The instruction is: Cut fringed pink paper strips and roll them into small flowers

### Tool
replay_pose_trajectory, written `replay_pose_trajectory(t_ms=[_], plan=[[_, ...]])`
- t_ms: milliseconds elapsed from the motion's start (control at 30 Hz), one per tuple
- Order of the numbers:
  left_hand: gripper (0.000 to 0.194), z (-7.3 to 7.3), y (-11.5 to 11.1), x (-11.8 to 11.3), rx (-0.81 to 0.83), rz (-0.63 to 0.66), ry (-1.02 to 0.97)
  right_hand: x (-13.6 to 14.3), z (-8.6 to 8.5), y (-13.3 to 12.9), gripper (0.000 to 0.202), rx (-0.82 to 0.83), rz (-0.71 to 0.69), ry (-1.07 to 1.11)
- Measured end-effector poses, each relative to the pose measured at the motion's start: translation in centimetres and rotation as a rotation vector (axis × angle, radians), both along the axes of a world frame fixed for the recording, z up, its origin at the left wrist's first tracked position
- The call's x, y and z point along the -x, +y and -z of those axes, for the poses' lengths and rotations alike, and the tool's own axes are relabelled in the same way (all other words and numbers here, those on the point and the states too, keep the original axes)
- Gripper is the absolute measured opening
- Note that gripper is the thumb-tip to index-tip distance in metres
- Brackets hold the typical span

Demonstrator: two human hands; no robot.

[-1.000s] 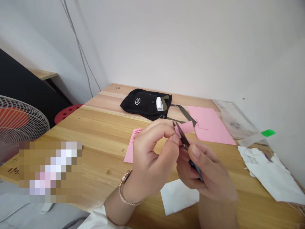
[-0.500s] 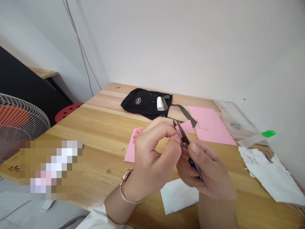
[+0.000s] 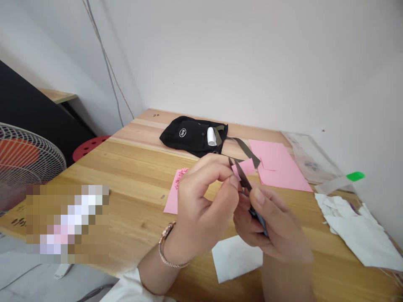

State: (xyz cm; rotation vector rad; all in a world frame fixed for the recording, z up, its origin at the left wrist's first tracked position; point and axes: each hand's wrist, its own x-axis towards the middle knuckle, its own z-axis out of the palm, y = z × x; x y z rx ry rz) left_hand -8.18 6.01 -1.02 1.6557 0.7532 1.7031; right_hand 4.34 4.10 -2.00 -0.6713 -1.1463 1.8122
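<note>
My left hand (image 3: 208, 201), with a bracelet at its wrist, pinches a small pink paper strip (image 3: 248, 167) between thumb and fingers. My right hand (image 3: 270, 218) is wrapped round the handles of a pair of scissors (image 3: 243, 174). The dark blades are parted and lie across the pink strip, close to my left fingertips. Partly behind my left hand lies a pink card (image 3: 171, 201) with small pink curled bits (image 3: 180, 178) on it. Below my hands a white paper piece (image 3: 237, 258) rests on the table.
A black bag (image 3: 192, 136) with a white roll (image 3: 211, 136) lies at the back. Pink sheets (image 3: 283, 167), a clear plastic sleeve (image 3: 315, 155) and white papers (image 3: 362, 239) are on the right. A fan (image 3: 28, 163) and red stool (image 3: 90, 149) stand at the left.
</note>
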Motion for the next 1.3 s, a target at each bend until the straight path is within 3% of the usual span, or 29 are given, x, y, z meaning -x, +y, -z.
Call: replay_pose_trajectory(t_ms=[200, 633, 1300], plan=[[0.022, 0.14, 0.07, -0.05, -0.033, -0.02, 0.019, -0.24, 0.23, 0.07, 0.035, -0.023, -0.024, 0.032], [0.02, -0.01, -0.14, -0.15, -0.097, -0.191, 0.214, -0.01, 0.02, 0.07, 0.034, -0.065, 0.073, -0.01], [0.022, -0.02, -0.23, -0.23, -0.118, -0.245, 0.267, 0.08, 0.19, 0.0, 0.035, 0.008, 0.058, 0.036]])
